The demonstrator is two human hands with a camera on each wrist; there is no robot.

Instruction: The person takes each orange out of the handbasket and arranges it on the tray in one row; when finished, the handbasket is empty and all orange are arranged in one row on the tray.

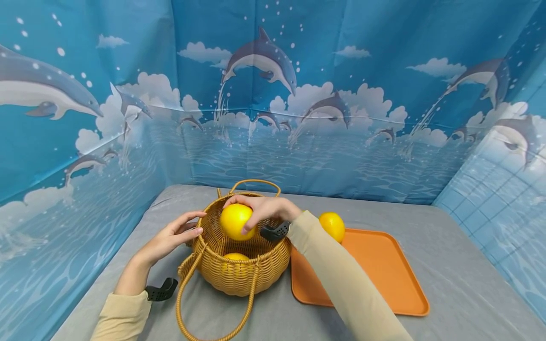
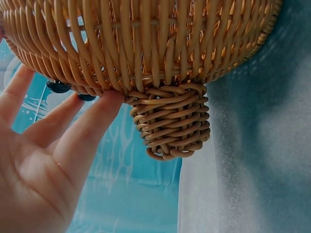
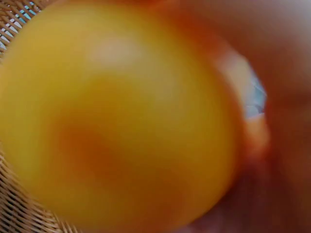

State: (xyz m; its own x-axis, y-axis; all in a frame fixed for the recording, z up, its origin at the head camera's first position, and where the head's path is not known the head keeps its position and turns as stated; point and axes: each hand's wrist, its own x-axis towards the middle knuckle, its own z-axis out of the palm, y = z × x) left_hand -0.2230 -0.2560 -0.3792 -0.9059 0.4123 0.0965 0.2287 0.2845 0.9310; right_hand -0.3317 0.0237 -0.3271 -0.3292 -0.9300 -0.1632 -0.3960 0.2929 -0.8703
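My right hand [image 1: 266, 208] grips a round yellow fruit [image 1: 236, 221] over the opening of a wicker basket [image 1: 239, 279]. In the right wrist view the fruit [image 3: 121, 116] fills most of the picture, blurred, with basket weave behind it. A second yellow fruit [image 1: 236, 256] lies inside the basket, partly hidden by the front wall. My left hand [image 1: 170, 239] touches the basket's left rim with its fingers extended. Seen from the left wrist, its fingertips [image 2: 112, 98] meet the woven side beside a small wicker knob [image 2: 170, 121].
An orange tray [image 1: 379, 270] lies right of the basket, with another yellow fruit [image 1: 332, 226] at its far left corner, partly behind the right sleeve. One basket handle [image 1: 213, 337] hangs toward the front; the other handle [image 1: 258, 180] stands at the back. Dolphin-print curtains [image 1: 298, 156] enclose the grey table.
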